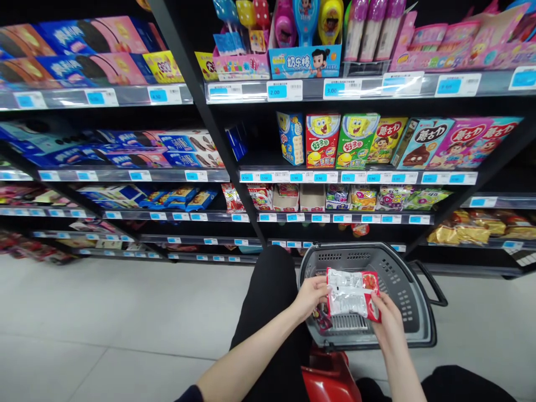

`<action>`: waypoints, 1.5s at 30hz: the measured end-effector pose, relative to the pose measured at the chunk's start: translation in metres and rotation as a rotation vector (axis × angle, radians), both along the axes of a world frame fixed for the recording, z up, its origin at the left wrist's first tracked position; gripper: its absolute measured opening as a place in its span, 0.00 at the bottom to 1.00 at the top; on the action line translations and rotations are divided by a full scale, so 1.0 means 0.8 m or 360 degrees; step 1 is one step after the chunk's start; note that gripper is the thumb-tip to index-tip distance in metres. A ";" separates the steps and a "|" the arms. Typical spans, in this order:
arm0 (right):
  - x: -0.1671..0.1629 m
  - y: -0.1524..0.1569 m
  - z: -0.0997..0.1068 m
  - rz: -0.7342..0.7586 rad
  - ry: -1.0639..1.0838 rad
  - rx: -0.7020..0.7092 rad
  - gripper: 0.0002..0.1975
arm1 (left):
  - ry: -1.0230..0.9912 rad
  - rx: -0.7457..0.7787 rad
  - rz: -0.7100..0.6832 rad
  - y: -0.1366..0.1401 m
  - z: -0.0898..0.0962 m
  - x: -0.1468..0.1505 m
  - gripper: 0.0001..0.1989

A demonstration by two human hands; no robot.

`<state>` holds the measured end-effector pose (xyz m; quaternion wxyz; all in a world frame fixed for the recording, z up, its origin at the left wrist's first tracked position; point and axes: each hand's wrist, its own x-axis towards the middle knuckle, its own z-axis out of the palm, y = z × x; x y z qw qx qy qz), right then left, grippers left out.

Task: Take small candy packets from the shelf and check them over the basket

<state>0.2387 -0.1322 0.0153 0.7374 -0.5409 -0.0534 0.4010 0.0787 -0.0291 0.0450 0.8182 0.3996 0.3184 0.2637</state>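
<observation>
A red and white candy bag [349, 296] is stretched between my two hands, its printed white back facing up. My left hand [310, 297] pinches the bag's left edge. On the other side, my right hand [387, 314] grips its lower right corner. Directly beneath is a grey shopping basket [408, 324] with slotted walls and a black handle. Some dark packets [321, 319] lie in the basket's left part, mostly hidden by my left hand and the bag.
Store shelves [293, 177] fill the background, with boxed snacks [322, 139], small candy bags [362, 198] and cookie boxes [84, 39]. My black-clad knee [274, 279] is left of the basket. A red plastic object [330, 377] stands below it on the pale tiled floor [125, 301].
</observation>
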 end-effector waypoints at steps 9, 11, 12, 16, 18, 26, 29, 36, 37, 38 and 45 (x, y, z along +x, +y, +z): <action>0.005 -0.002 0.007 0.0386 0.0097 -0.0022 0.18 | 0.0056 -0.0046 0.0152 0.006 -0.004 0.002 0.14; 0.004 -0.001 0.002 0.0410 0.0137 -0.0016 0.18 | 0.0048 -0.0044 0.0134 0.008 -0.003 0.001 0.14; 0.003 0.000 0.000 0.0419 0.0151 -0.0012 0.19 | 0.0049 -0.0044 0.0124 0.008 -0.003 0.001 0.14; -0.002 0.001 -0.001 0.0376 0.0150 0.0002 0.18 | -0.0028 -0.0061 0.0029 0.008 0.004 -0.004 0.13; -0.004 0.002 0.003 0.0293 0.0131 0.0023 0.18 | -0.0111 -0.0065 -0.0055 0.005 0.008 -0.005 0.15; -0.005 0.003 0.006 0.0183 0.0073 0.0025 0.18 | 0.0154 0.0340 -0.0060 0.003 -0.001 -0.003 0.14; -0.005 0.004 -0.003 0.0203 0.0094 0.0049 0.17 | 0.0246 0.0460 -0.0011 0.005 -0.008 -0.004 0.12; -0.009 0.009 -0.016 0.0283 0.0142 0.0120 0.20 | 0.0394 0.0854 0.0151 0.002 -0.002 -0.006 0.08; -0.012 0.010 -0.018 0.0326 0.0164 0.0114 0.20 | 0.0429 0.0947 0.0190 0.001 0.003 -0.007 0.08; -0.015 0.011 -0.020 0.0367 0.0191 0.0093 0.21 | 0.0472 0.1051 0.0233 -0.001 0.009 -0.008 0.07; -0.063 0.022 -0.021 0.0557 0.0501 0.0093 0.15 | 0.0515 0.1488 0.0381 -0.027 0.063 -0.015 0.07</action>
